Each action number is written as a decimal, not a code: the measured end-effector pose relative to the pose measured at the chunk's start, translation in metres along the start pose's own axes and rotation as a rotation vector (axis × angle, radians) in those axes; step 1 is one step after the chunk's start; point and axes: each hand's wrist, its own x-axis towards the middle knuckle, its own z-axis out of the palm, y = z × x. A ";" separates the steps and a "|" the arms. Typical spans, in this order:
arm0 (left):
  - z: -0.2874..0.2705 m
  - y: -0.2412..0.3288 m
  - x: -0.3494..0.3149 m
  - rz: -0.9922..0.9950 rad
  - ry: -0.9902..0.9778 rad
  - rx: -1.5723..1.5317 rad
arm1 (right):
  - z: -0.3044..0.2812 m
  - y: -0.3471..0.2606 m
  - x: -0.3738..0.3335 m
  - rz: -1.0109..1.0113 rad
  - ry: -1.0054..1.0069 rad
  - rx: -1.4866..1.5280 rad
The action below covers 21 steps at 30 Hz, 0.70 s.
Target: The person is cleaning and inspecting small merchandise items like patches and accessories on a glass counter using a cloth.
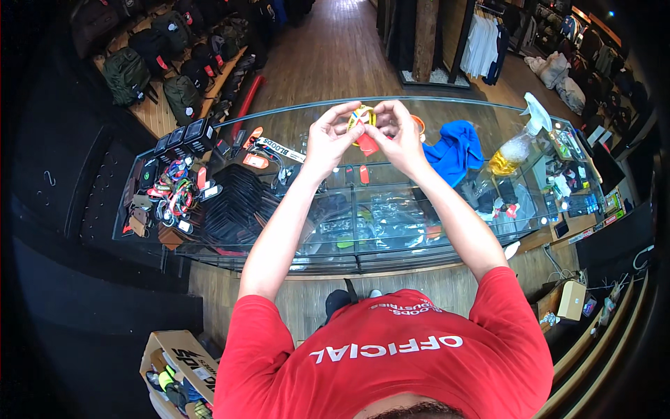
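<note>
Above the glass counter (328,230), both my hands are raised close together. They hold a small yellow looped band (370,114) with dark marks and a red tag (368,144) hanging below it. My left hand (329,143) pinches it from the left, thumb and fingertips closed. From the right, my right hand (400,140) grips it, its thumb by the red tag. Fingers partly hide the band, so I cannot tell how the tag joins it. An orange ring-shaped thing (419,124) shows just behind my right hand. Near that hand lies a crumpled blue cloth (457,148).
Right of the cloth stands a spray bottle (513,152) with yellow liquid. On the counter's left are a pile of coloured bands (178,192), black boxes (195,134) and a white-and-black strap (280,149). A cardboard box (185,359) with goods sits at lower left.
</note>
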 end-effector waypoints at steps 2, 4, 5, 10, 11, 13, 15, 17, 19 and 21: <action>-0.001 0.003 0.000 -0.019 0.009 -0.013 | 0.000 -0.001 0.001 0.083 -0.024 0.128; -0.005 0.005 0.002 -0.010 0.041 0.020 | -0.006 -0.004 0.003 0.173 -0.179 0.463; -0.006 0.006 0.002 -0.003 0.073 0.055 | -0.011 -0.006 0.002 0.197 -0.247 0.458; -0.003 0.005 0.000 -0.013 0.004 0.111 | -0.011 0.003 0.003 0.342 -0.397 0.369; -0.002 0.005 0.000 -0.013 0.004 0.111 | -0.011 0.000 0.001 0.421 -0.361 0.467; 0.000 0.004 0.000 0.038 0.026 0.095 | -0.010 0.000 0.000 0.500 -0.323 0.565; -0.003 0.000 0.002 0.074 0.040 0.161 | -0.009 0.003 0.000 0.501 -0.261 0.615; -0.004 -0.001 0.003 0.107 0.051 0.227 | -0.011 0.005 0.001 0.499 -0.286 0.583; -0.002 0.001 0.003 0.035 0.058 0.203 | -0.012 0.007 0.000 0.497 -0.309 0.549; -0.003 0.004 0.001 0.049 0.048 0.224 | -0.011 0.010 0.000 0.488 -0.341 0.467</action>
